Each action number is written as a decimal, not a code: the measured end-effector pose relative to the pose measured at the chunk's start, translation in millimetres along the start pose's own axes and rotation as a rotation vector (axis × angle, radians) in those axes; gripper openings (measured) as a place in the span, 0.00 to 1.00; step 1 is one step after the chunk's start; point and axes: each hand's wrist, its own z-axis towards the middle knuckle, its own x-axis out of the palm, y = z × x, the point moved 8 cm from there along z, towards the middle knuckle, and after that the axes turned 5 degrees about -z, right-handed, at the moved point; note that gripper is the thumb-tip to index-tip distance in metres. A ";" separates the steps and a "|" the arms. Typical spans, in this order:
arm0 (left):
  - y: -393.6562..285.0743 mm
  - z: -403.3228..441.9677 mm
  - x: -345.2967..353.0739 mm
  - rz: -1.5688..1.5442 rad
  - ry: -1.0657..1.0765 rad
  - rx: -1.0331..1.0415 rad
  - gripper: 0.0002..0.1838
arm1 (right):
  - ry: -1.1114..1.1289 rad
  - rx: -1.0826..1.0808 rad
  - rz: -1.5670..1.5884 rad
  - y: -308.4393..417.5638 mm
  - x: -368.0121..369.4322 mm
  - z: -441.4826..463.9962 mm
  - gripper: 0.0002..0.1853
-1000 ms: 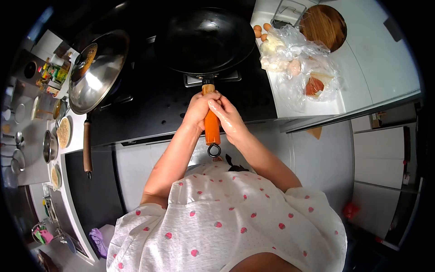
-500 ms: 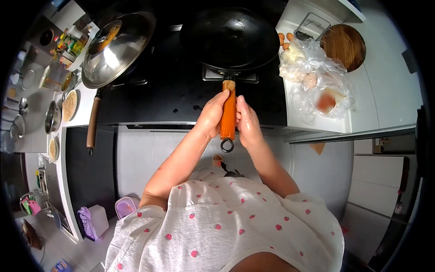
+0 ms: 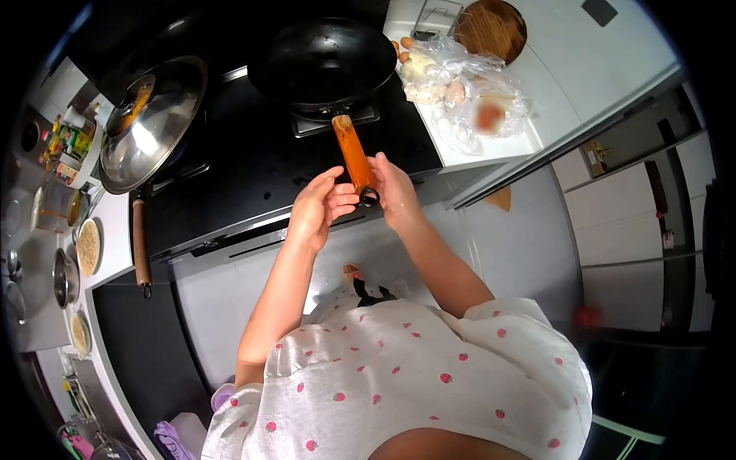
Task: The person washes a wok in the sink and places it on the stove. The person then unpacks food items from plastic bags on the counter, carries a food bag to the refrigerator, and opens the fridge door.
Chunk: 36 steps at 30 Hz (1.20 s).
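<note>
A black wok [image 3: 322, 65] rests on the right-hand burner of the stove, its orange wooden handle [image 3: 353, 157] pointing toward me. Just left of the handle is my left hand [image 3: 313, 208], open, its fingers apart and holding nothing. On the handle's other side my right hand [image 3: 395, 190] stands open with the fingers extended, close to the handle's lower end. Whether its partly hidden fingers touch the handle, I cannot tell. Both hands look wet.
A second pan with a brown handle [image 3: 141, 245] sits on the left burner under a shiny domed lid [image 3: 149, 126]. Plastic bags of food [image 3: 468, 96], eggs [image 3: 405, 50] and a round wooden board [image 3: 492, 29] are at right. A plate of light food [image 3: 88, 247] lies on the left counter.
My left hand has come off the wok handle and its fingers have spread. The right hand remains beside the handle. My view has turned, shifting the stove and counter leftward in the picture.
</note>
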 end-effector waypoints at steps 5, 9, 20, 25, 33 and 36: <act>16.4 -30.3 -30.0 -0.010 0.007 -0.030 0.15 | -0.136 -0.031 -0.185 -18.3 -35.2 -26.3 0.17; 40.9 -41.2 -61.9 -0.124 -0.065 -0.063 0.15 | -0.233 0.018 -0.211 -42.8 -67.2 -53.3 0.14; 43.1 -54.7 -89.8 -0.275 -0.291 0.074 0.22 | -0.135 0.088 -0.411 -63.7 -73.9 -36.9 0.10; 42.1 -36.3 -72.4 -0.148 -0.361 0.092 0.16 | -0.057 0.058 -0.224 -31.3 -39.3 -13.5 0.12; 8.2 -24.2 -5.3 0.026 -0.291 0.269 0.21 | 0.302 0.124 0.041 -0.7 29.7 -13.2 0.22; 3.6 -17.5 12.6 0.008 -0.177 0.270 0.21 | 0.414 0.153 0.143 -3.8 35.3 -11.2 0.19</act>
